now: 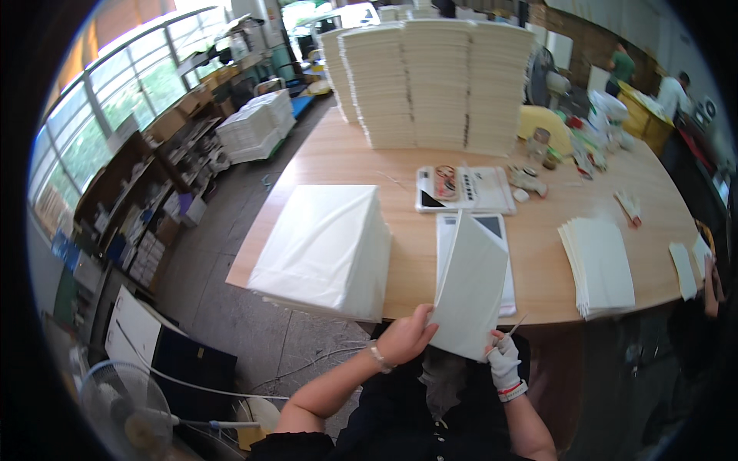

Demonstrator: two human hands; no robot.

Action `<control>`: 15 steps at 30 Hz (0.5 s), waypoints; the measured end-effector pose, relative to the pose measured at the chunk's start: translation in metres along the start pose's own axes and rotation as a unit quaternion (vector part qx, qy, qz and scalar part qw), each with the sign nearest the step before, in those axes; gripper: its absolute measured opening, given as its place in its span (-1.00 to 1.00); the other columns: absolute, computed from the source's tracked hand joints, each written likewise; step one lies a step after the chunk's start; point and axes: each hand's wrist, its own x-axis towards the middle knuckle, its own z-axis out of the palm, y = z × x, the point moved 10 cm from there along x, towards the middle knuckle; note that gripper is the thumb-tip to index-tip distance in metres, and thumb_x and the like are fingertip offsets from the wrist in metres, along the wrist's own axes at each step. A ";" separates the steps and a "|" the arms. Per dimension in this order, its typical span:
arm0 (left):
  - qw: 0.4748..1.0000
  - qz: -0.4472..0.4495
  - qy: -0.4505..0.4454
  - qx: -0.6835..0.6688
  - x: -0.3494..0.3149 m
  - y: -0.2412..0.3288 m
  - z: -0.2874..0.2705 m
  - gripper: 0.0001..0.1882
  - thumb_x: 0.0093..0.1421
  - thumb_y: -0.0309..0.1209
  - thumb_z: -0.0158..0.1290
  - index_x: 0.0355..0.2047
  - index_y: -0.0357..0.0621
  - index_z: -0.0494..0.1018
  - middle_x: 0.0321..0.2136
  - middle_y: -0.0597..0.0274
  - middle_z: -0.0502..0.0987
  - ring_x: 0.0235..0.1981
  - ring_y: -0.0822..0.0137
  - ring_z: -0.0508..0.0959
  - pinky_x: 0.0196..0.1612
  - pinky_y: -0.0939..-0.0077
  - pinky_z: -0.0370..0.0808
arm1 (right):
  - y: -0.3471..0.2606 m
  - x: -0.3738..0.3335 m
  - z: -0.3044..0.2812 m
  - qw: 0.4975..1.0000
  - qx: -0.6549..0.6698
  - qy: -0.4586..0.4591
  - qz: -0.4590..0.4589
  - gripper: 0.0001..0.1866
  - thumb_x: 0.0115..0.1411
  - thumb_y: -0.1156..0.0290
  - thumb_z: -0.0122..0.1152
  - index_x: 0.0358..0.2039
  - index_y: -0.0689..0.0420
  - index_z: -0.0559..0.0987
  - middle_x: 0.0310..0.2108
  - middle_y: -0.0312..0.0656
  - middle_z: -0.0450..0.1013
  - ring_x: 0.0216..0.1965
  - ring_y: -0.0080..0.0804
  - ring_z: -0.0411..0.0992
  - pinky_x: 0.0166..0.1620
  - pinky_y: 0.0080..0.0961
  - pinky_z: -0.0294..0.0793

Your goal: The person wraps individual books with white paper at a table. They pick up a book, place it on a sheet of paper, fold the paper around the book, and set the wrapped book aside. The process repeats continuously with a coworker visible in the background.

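Observation:
My left hand (410,335), bare with a bracelet at the wrist, is closed on the left edge of a white paper sheet (473,288). The sheet seems folded or in layers and tilts up over the table's near edge. At its lower right corner, my right hand (503,363), in a white glove with bare fingertips, is closed on it. A thin stick-like tool (518,325) juts up from the right hand; its kind is unclear. Beneath the sheet lies a white printed packet (507,300) with a dark corner.
On the table (307,165) stand a white block of sheets (315,246) at left, tall paper stacks (438,84) at the back and a fanned pile (603,265) at right. Another person's hand (711,280) holds strips at the right edge. A fan (127,407) stands lower left.

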 end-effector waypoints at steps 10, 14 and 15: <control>0.963 -0.094 0.213 -0.140 -0.054 -0.084 -0.270 -0.55 0.09 -0.39 -0.12 -0.01 -0.32 0.16 -0.13 0.05 0.32 -0.08 0.32 0.33 -0.04 0.51 0.26 | -0.136 0.060 0.269 0.961 0.021 -0.276 -0.001 -0.70 0.06 0.48 -0.02 -0.19 0.34 0.42 -0.55 -0.32 0.39 -0.53 -0.70 0.30 -0.45 -0.77 0.30; 0.940 -0.174 0.247 -0.160 -0.080 -0.156 -0.251 -0.36 0.04 -0.27 -0.18 0.12 -0.29 0.01 0.11 0.01 0.09 0.14 0.23 0.08 0.13 0.50 0.00 | -0.121 0.062 0.289 0.959 -0.085 -0.269 -0.035 -0.78 0.05 0.47 0.03 -0.33 0.34 0.51 -0.53 -0.36 0.42 -0.54 -0.79 0.25 -0.46 -0.82 0.26; 0.936 -0.158 0.255 -0.185 -0.079 -0.150 -0.249 -0.37 0.03 -0.28 -0.19 0.11 -0.29 0.03 0.11 0.02 0.10 0.13 0.24 0.09 0.13 0.50 0.01 | -0.119 0.063 0.291 0.960 -0.078 -0.266 -0.027 -0.78 0.05 0.47 0.02 -0.33 0.33 0.51 -0.53 -0.38 0.41 -0.54 -0.79 0.25 -0.47 -0.83 0.25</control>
